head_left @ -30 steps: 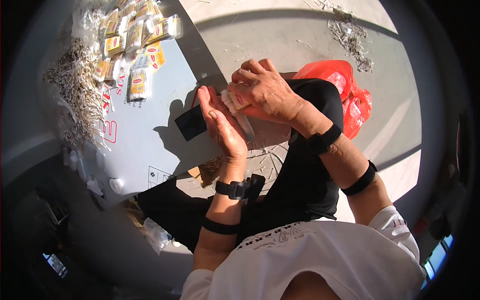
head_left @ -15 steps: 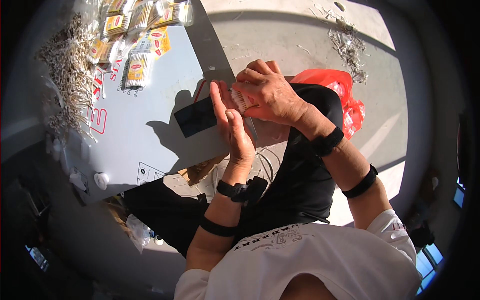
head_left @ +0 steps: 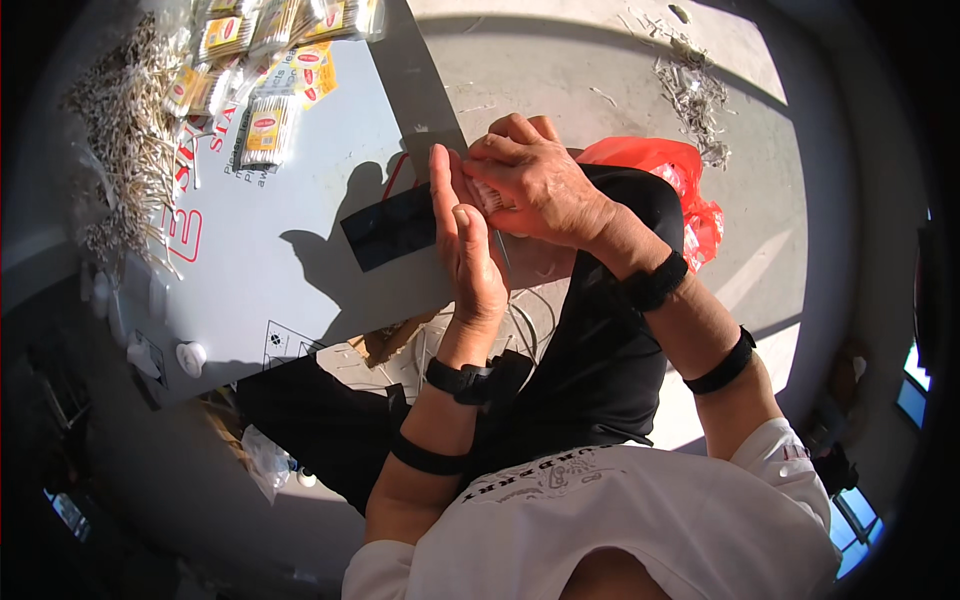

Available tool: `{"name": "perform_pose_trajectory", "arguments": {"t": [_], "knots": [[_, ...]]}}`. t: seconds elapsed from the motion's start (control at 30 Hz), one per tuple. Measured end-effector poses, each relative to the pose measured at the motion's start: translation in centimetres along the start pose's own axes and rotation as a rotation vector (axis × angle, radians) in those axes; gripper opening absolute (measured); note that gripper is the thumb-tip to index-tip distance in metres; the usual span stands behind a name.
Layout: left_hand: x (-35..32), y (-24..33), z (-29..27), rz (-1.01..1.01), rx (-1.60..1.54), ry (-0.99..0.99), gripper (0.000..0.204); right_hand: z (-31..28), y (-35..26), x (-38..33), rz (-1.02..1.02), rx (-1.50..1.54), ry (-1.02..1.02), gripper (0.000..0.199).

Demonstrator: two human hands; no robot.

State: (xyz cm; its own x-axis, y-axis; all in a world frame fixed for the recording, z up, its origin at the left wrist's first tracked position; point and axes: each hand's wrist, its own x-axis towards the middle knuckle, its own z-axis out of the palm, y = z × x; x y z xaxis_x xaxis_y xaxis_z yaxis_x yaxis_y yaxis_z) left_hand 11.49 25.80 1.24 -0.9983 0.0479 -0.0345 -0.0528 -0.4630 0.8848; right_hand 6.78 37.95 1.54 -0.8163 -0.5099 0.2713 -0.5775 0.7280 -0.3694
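A bundle of cotton swabs [head_left: 487,196] is gripped by my right hand [head_left: 548,190], whose fingers curl round it from above. Its tips face the palm of my left hand [head_left: 472,260]. That hand is held up on edge with its fingers stretched out, against or very close to the bundle. Part of the bundle is hidden behind the right fingers. Both hands are over the right edge of a grey board [head_left: 320,200]. Left of them on the board lies a filled pack of cotton swabs [head_left: 266,130] with a yellow label.
A large heap of loose cotton swabs [head_left: 125,150] covers the board's far left. More filled packs [head_left: 228,35] are piled at the back, beside yellow cards [head_left: 318,72]. A red plastic bag [head_left: 650,158] lies right of my knee. Scattered swabs [head_left: 692,95] lie on the floor.
My left fingers have tipped slightly more upright, and the right hand has turned a little over the bundle. The whole view has shifted slightly.
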Motion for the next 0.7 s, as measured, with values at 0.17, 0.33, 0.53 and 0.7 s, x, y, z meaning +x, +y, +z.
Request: {"name": "perform_pose_trajectory", "arguments": {"t": [0.17, 0.33, 0.53, 0.7], "knots": [[0.0, 0.1, -0.2, -0.004, 0.021, -0.003, 0.079, 0.0, -0.2, 0.2, -0.011, -0.001, -0.004, 0.035], [-0.1, -0.3, -0.6, 0.006, 0.045, 0.021, 0.078, -0.3, -0.2, 0.0, 0.013, 0.015, -0.056, 0.041], [-0.4, 0.4, -1.2, 0.07, 0.149, 0.173, 0.057, -0.5, -0.2, -0.3, 0.042, 0.015, -0.083, 0.047], [0.5, 0.5, -3.5, 0.098, 0.636, 0.167, 0.046, -0.5, -0.6, -0.3, 0.062, 0.026, -0.091, 0.05]]}}
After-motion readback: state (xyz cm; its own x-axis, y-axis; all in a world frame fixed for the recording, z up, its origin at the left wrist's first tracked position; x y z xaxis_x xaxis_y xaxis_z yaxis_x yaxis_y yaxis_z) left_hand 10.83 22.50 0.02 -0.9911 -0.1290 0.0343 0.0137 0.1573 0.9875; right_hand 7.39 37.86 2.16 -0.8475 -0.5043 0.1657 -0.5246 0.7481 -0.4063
